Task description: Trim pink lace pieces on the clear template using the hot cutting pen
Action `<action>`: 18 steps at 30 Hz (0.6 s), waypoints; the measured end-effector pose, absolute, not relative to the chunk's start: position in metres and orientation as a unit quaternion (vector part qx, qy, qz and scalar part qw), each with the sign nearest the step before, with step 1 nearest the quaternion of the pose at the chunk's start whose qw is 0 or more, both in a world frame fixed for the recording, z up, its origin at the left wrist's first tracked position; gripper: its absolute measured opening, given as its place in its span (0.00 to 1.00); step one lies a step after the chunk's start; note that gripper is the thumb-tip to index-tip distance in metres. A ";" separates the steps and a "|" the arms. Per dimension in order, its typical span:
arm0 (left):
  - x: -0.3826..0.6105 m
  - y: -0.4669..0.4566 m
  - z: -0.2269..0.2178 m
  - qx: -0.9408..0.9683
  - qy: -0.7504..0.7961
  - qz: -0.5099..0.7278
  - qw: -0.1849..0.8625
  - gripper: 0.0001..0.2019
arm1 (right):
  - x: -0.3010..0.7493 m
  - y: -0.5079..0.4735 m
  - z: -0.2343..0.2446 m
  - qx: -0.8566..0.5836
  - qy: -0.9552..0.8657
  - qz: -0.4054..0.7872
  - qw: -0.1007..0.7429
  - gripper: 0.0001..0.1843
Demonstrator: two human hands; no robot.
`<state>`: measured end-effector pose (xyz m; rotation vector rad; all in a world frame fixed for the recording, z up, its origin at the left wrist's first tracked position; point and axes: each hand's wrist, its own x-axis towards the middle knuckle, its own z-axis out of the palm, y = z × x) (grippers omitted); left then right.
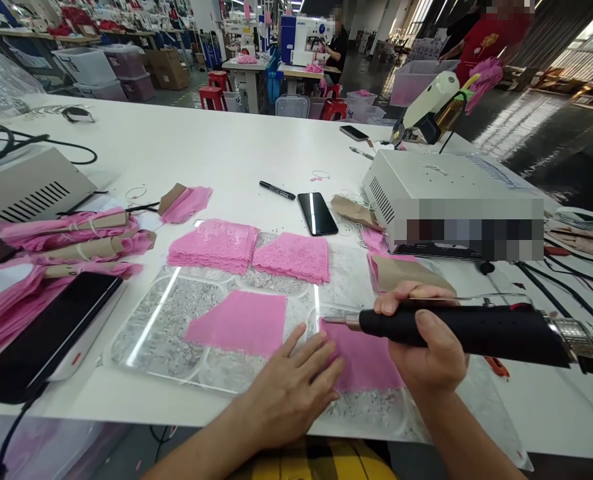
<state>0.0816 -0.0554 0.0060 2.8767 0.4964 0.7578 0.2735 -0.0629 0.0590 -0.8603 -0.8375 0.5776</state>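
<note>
My right hand [429, 343] is wrapped round a black corded handpiece [466, 330], which looks like an ultrasonic welding tool. It lies nearly level, its thin metal tip pointing left over the upper left corner of a pink fabric piece [369, 357]. My left hand [301, 380] rests flat with fingers spread, the fingertips at that piece's left edge and beside another pink fabric piece [246, 323]. Both pieces lie on a clear template sheet [161, 320] with curved outlines. Behind them are two stacks of pink lace pieces, one on the left [213, 247] and one on the right [292, 257].
A grey control box [446, 180] with cables stands at the right. Bundled pink fabric [76, 230] and a large black tablet-like screen [51, 333] are at the left. A phone [317, 213] and a marker [277, 190] lie behind the stacks. A co-worker [496, 40] is at back right.
</note>
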 end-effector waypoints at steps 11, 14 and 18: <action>0.082 -0.055 0.005 0.954 0.162 0.240 0.073 0.16 | 0.274 -0.060 0.055 -0.404 -0.403 0.269 0.776 0.03; 0.083 -0.055 0.005 0.954 0.163 0.240 0.072 0.15 | 0.273 -0.058 0.056 -0.410 -0.396 0.263 0.778 0.04; 0.077 -0.057 0.010 0.952 0.151 0.258 0.068 0.14 | 0.275 -0.063 0.060 -0.416 -0.364 0.261 0.792 0.05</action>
